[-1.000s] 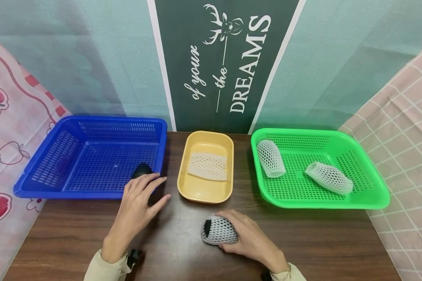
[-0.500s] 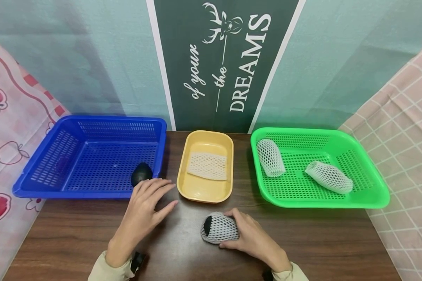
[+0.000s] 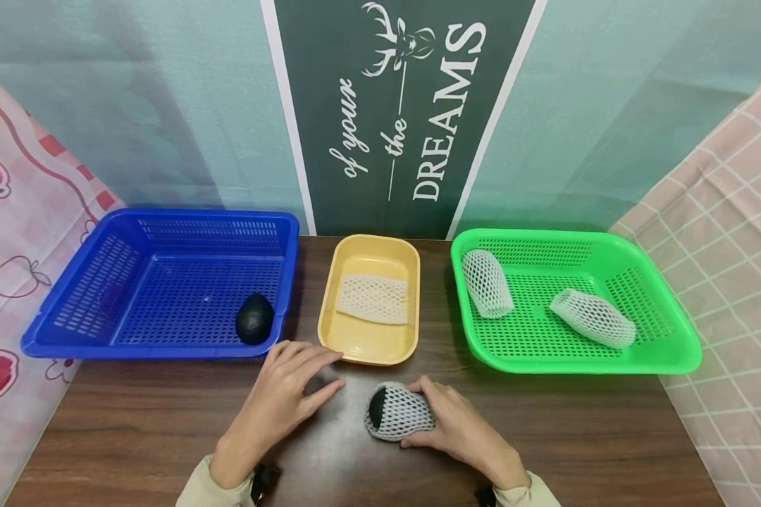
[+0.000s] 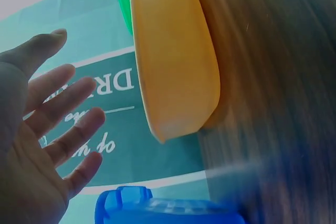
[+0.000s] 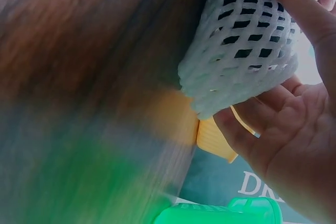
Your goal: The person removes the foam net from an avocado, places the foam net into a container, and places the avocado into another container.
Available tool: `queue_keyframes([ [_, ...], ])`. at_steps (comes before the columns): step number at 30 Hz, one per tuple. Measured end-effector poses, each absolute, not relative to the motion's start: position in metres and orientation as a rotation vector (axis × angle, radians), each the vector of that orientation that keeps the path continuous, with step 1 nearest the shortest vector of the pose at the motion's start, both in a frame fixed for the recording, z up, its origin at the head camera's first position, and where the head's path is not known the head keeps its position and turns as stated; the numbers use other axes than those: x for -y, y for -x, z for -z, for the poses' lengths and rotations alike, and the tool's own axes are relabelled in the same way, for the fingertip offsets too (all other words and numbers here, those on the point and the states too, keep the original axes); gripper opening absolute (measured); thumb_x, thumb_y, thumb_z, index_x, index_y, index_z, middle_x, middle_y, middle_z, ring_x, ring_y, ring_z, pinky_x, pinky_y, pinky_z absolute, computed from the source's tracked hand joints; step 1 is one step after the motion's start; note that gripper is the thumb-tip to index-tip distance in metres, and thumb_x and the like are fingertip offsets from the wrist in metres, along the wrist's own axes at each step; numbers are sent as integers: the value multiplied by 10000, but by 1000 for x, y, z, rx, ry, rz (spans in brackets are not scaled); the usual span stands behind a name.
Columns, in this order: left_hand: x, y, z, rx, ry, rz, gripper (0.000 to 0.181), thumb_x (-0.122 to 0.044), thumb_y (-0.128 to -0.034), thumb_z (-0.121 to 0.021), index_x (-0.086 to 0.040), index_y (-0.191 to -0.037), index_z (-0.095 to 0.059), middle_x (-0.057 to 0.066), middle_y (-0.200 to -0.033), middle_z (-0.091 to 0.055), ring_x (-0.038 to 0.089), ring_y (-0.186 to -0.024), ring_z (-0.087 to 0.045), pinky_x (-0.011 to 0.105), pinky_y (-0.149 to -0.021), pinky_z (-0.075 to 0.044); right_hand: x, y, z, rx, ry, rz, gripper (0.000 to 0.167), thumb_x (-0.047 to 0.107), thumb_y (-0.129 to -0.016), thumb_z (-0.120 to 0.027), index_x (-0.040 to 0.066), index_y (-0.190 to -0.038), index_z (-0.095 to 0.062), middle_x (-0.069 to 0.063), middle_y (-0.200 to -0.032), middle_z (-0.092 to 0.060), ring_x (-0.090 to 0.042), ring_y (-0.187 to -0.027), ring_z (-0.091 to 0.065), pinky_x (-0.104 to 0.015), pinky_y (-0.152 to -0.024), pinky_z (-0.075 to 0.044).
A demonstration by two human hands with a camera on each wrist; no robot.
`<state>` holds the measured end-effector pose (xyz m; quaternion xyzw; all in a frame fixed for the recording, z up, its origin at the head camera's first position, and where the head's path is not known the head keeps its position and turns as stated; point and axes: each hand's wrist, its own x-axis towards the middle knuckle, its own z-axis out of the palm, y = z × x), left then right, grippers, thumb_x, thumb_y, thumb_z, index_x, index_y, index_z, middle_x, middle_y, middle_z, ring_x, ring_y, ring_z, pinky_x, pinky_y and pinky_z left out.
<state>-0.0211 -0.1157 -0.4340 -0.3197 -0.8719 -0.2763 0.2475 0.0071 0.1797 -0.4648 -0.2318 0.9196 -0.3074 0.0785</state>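
My right hand (image 3: pixel 459 429) grips a white foam net sleeve (image 3: pixel 407 415) from its right side, thumb in front and fingers behind. Inside the sleeve sits a dark egg-shaped item (image 3: pixel 377 408), its black end showing at the left opening. In the right wrist view the foam net (image 5: pixel 247 45) lies between thumb and fingers, its loose end towards the camera. Left of the sleeve, my left hand (image 3: pixel 285 391) hovers above the table with fingers spread and nothing held. The left wrist view shows that hand (image 4: pixel 47 124) with its palm bare.
At the back left, a blue basket (image 3: pixel 165 350) contains one black egg-shaped item (image 3: pixel 254 319). A yellow tray (image 3: pixel 368 352) in the middle bears a flat foam net (image 3: pixel 373 299). The green basket (image 3: pixel 583 366) at right holds two foam-netted items (image 3: pixel 487 284). Fabric walls enclose the table.
My left hand has moved right, from the blue basket's front corner towards the netted item, uncovering the black item in the basket. My right hand keeps hold of the sleeve, which shifted slightly right.
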Motion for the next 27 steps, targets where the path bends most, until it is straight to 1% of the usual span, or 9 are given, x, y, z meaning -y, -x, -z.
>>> queue_keyframes([
  [2, 113, 20, 436, 2368, 897, 761, 323, -388, -887, -722, -125, -1073, -736, -12, -975, -743, 159, -878, -630, 406, -847, -437, -181, -7, 465, -2750, 699, 925, 621, 405, -667, -892, 183, -1136, -550, 31, -1108, -708, -95, -969, -651, -316, -831, -548],
  [4, 110, 19, 438, 2370, 920, 766, 328, -356, -839, -768, -132, -1077, -738, -25, -961, -743, 141, -854, -615, 384, -832, -441, -181, -7, 465, -2750, 707, 929, 619, 402, -665, -893, 183, -1134, -554, 34, -1108, -710, -90, -971, -652, -314, -832, -548],
  [6, 107, 18, 440, 2387, 944, 765, 339, -357, -820, -780, -139, -1077, -740, -39, -956, -741, 127, -852, -603, 358, -822, -446, -182, -6, 466, -2750, 720, 931, 612, 401, -666, -892, 184, -1129, -555, 38, -1102, -711, -83, -966, -652, -309, -826, -548],
  [12, 98, 14, 448, 2472, 1018, 762, 368, -339, -768, -823, -157, -1076, -738, -78, -1018, -739, 99, -900, -603, 313, -805, -458, -183, -5, 467, -2734, 766, 963, 590, 388, -680, -885, 178, -1124, -558, 34, -1099, -718, -70, -955, -655, -288, -806, -548],
  [17, 91, 12, 455, 2542, 1092, 798, 344, -327, -786, -821, -159, -1074, -739, -94, -1049, -738, 90, -936, -612, 308, -809, -468, -184, -4, 468, -2711, 782, 992, 576, 387, -696, -871, 176, -1129, -557, 28, -1127, -721, -70, -969, -657, -286, -816, -549],
  [21, 86, 12, 459, 2557, 1139, 813, 337, -342, -807, -804, -163, -1084, -736, -95, -1048, -738, 81, -937, -609, 309, -845, -489, -185, -4, 468, -2697, 769, 993, 566, 373, -698, -870, 179, -1129, -558, 29, -1126, -721, -67, -966, -655, -284, -819, -549],
  [27, 80, 9, 463, 2543, 1183, 806, 374, -365, -819, -793, -157, -1121, -722, -82, -1052, -735, 90, -955, -616, 308, -879, -494, -185, -4, 466, -2700, 743, 955, 555, 392, -705, -859, 172, -1121, -564, 21, -1151, -723, -94, -1005, -669, -305, -844, -553],
])
